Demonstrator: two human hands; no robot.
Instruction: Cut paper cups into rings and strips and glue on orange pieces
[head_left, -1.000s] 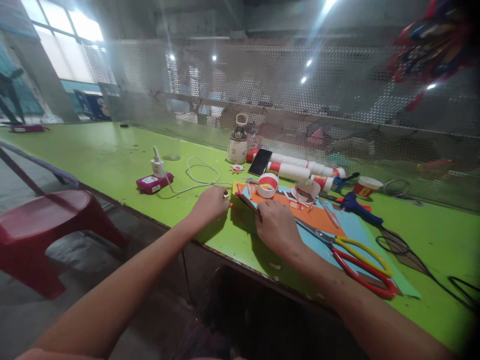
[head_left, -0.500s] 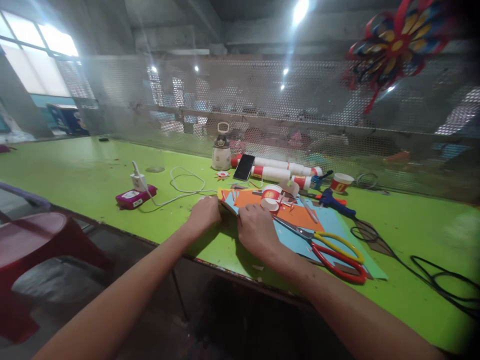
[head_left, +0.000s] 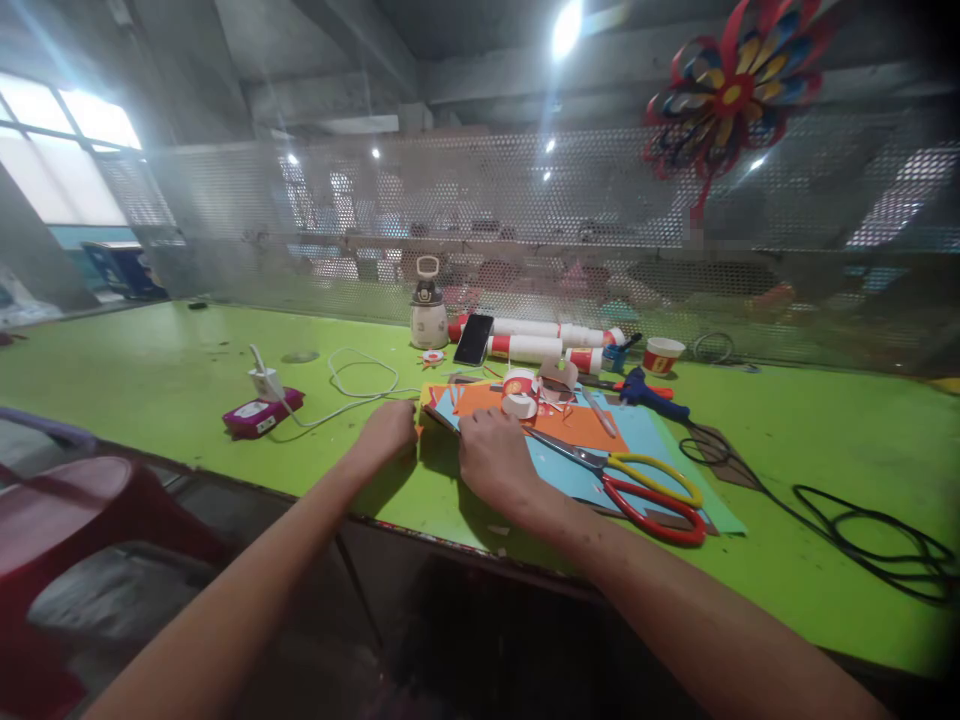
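Observation:
My left hand [head_left: 386,435] is closed low over the green table, just left of the yellow corner of a stack of coloured paper [head_left: 559,472]. Its fingertips face away, so anything in them is hidden. Fingers curled, my right hand [head_left: 495,455] rests at the stack's near left edge, by a dark strip [head_left: 441,418]; what it grips does not show. Beyond it a cut red-and-white paper cup [head_left: 520,393] lies on an orange sheet [head_left: 474,400]. Large scissors [head_left: 651,482] with one yellow and one red handle lie on the blue sheet, right of my right hand.
Behind the paper are a phone [head_left: 474,340], a bottle [head_left: 428,318], stacked paper cups [head_left: 525,348] and a single cup [head_left: 663,355]. A blue glue gun [head_left: 651,393] trails a black cable [head_left: 862,540]. A purple power block [head_left: 262,412] with a white charger sits left.
The view has turned slightly, so everything sits further left in the picture. My left hand has drawn a little away from the paper's corner; my right hand stays at the edge.

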